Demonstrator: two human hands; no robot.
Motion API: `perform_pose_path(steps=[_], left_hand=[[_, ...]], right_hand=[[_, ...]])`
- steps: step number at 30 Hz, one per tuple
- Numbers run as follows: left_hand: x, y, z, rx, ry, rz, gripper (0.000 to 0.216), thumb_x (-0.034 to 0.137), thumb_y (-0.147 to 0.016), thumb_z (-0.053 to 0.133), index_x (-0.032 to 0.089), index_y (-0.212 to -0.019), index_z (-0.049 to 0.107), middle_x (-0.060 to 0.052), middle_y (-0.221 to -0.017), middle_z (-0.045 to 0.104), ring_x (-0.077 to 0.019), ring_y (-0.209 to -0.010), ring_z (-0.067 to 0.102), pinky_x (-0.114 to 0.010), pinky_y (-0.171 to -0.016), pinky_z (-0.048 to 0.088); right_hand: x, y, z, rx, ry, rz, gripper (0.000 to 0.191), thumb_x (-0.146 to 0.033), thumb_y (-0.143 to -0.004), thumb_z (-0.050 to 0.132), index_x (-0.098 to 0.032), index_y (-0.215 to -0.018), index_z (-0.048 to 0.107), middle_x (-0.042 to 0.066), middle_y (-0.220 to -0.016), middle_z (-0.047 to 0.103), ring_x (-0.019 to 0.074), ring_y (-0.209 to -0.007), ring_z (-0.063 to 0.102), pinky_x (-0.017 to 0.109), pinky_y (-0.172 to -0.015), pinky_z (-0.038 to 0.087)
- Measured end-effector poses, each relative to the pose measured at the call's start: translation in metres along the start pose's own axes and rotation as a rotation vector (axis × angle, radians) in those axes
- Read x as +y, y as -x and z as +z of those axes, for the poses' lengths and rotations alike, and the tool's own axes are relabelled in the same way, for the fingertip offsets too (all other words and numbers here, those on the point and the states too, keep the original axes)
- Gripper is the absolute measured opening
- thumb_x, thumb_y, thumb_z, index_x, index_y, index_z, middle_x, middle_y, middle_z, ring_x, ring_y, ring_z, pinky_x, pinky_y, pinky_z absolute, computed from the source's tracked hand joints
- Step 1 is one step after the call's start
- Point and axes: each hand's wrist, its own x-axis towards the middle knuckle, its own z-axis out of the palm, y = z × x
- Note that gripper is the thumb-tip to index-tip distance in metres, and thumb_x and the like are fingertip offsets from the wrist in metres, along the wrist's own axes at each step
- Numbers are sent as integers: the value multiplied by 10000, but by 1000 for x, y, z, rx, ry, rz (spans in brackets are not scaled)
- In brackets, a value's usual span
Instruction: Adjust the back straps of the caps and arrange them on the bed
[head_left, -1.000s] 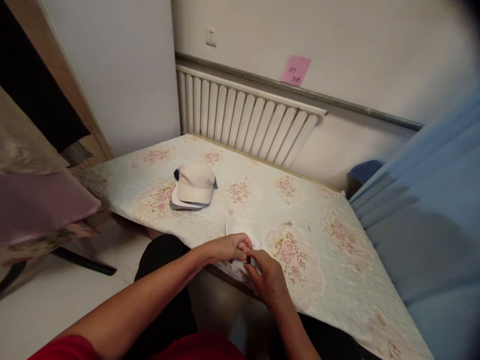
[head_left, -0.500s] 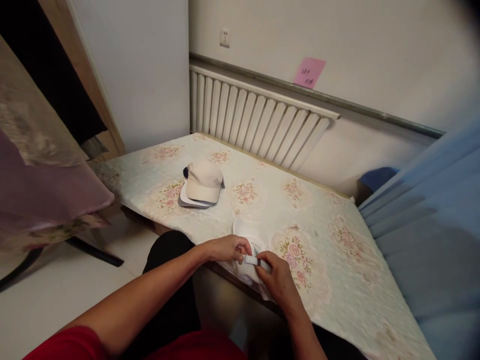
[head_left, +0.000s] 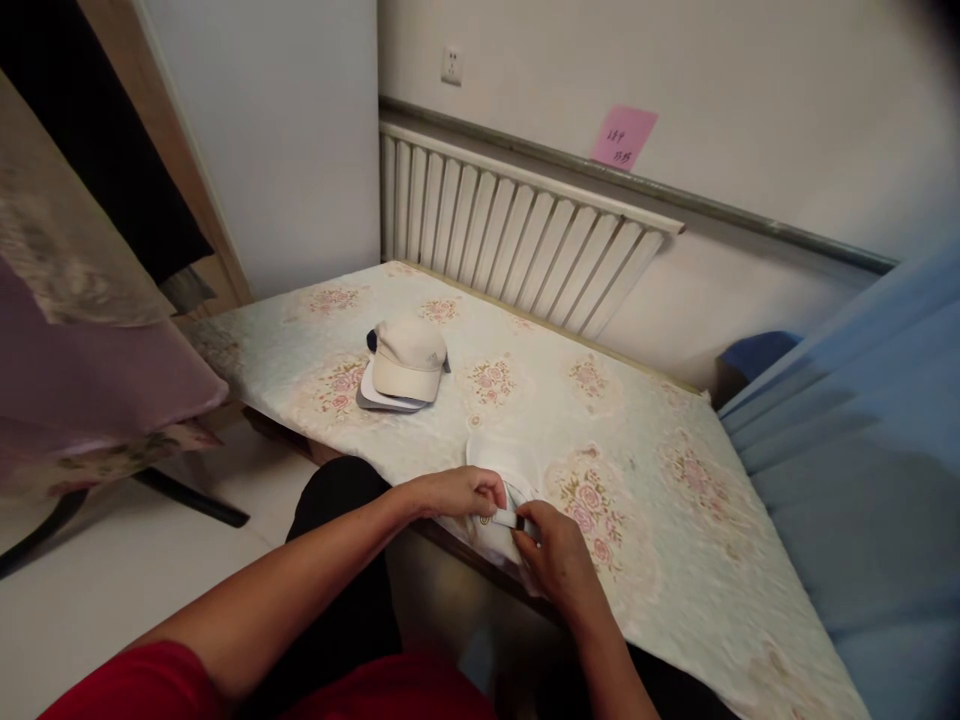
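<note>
Both hands were closed on a small white strap (head_left: 505, 518) belonging to a white cap (head_left: 501, 458), which lay at the near edge of the floral cover (head_left: 527, 415). The left hand (head_left: 469, 493) came in from the left, its forearm slanting up over the near edge of the cover, wrist nearly straight, thumb and curled fingers pinching about the strap's left end. The right hand (head_left: 559, 555) reached up from below that same edge, back of the hand uppermost, thumb and forefinger gripping the strap beside a dark buckle (head_left: 520, 523). The fingertips sat near each other, with a short stretch of strap bare between them. The hands hid part of the cap, so its full shape could not be told.

Farther back on the floral cover, toward its left part, stood a stack of caps with a beige cap (head_left: 409, 362) uppermost and white and grey brims showing beneath it. A knee in black trousers (head_left: 337, 500) rose in front of the cover's near edge, left of the hands. Beyond the far edge of the cover ran a white radiator (head_left: 517, 222), with a pink note (head_left: 625, 138) on the wall above. A blue curtain (head_left: 847, 480) hung along the cover's right end, partly screening a blue object (head_left: 759, 353). Left of the cover, a pink cloth (head_left: 97, 375) hung over a dark curved leg (head_left: 191, 500).
</note>
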Motion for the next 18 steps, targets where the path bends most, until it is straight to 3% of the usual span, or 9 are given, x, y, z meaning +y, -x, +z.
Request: perform_pose_path(steps=[11, 18], left_hand=[[16, 0, 15, 36, -115, -66, 179, 334, -705, 563, 156, -725, 561, 50, -628, 454, -88, -598, 378, -213, -548, 270], [23, 2, 11, -2, 27, -111, 160, 312, -642, 577, 156, -659, 548, 53, -596, 443, -86, -587, 350, -225, -564, 244]], right_hand=[[5, 0, -1, 41, -182, -45, 177, -175, -751, 586, -231, -901, 659, 12, -845, 679, 169, -780, 608, 272, -715, 431], [3, 0, -3, 57, -262, -62, 186, -157, -717, 615, -233, -877, 671, 6, -841, 695, 166, -791, 627, 266, -726, 448]])
